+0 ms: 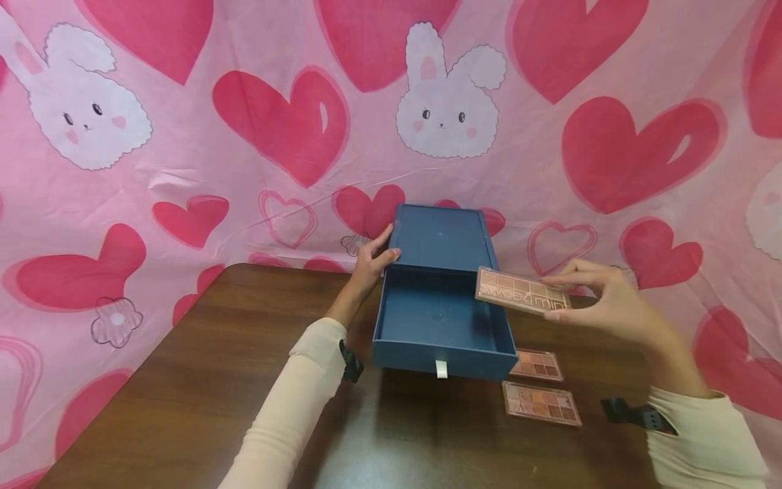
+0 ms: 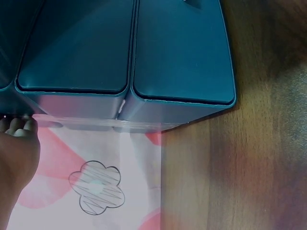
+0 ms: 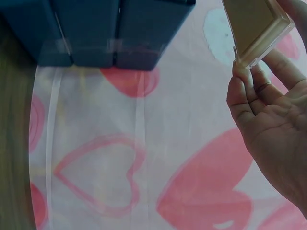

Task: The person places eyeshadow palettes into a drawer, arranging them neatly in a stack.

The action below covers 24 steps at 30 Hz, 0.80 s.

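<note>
A blue drawer unit (image 1: pixel 441 234) stands at the back of the table, its top drawer (image 1: pixel 442 362) pulled out, with a bare floor inside. My left hand (image 1: pixel 370 261) rests on the unit's left upper edge, thumb on top and fingers along the side; the left wrist view shows only part of this hand (image 2: pixel 17 158). My right hand (image 1: pixel 611 299) pinches an eyeshadow palette (image 1: pixel 522 291) by its right end, tilted above the drawer's right wall. Fingers below the palette (image 3: pixel 256 28) show in the right wrist view. Two more eyeshadow palettes (image 1: pixel 541 403) lie beside the drawer's right front.
The brown wooden table (image 1: pixel 201 380) extends to the left and front. Behind it hangs a pink cloth (image 1: pixel 379 156) with hearts and rabbits, close to the unit's back. A white pull tab (image 1: pixel 442 369) sticks out from the drawer's front.
</note>
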Each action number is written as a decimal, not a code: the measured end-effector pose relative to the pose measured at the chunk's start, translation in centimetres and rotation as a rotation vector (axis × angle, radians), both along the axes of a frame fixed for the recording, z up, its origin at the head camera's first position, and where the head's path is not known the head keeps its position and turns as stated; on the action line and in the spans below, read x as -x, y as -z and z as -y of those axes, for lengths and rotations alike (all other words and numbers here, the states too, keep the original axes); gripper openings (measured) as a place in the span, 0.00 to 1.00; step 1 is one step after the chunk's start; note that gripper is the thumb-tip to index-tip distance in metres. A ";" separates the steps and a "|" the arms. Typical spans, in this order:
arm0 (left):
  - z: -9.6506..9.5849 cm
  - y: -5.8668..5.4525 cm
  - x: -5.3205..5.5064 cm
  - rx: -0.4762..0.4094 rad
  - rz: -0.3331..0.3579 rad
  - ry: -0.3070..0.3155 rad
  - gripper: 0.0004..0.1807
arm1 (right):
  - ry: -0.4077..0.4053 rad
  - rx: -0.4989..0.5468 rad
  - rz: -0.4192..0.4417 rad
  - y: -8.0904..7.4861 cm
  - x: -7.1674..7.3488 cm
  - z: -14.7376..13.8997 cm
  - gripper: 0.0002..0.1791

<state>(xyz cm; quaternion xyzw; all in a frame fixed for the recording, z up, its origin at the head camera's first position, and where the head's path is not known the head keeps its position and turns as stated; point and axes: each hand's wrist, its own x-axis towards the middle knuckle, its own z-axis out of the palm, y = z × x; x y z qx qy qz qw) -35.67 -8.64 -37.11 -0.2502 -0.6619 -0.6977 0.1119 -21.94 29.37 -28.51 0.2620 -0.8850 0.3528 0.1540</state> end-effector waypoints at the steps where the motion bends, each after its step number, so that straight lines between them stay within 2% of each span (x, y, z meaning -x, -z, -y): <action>1: 0.0 0.0 0.0 0.001 -0.002 -0.002 0.39 | 0.002 -0.002 0.007 0.0 0.0 0.3 0.30; 15: -0.1 -0.1 -0.1 -0.002 -0.005 -0.006 0.39 | -0.118 0.029 0.054 0.5 0.5 4.4 0.31; 20: -0.2 -0.1 -0.1 -0.008 0.007 0.000 0.39 | -0.124 0.015 0.017 0.8 1.0 5.8 0.29; 24: -0.2 -0.1 -0.1 -0.010 0.008 -0.003 0.39 | -0.129 0.014 0.051 1.0 1.3 6.8 0.29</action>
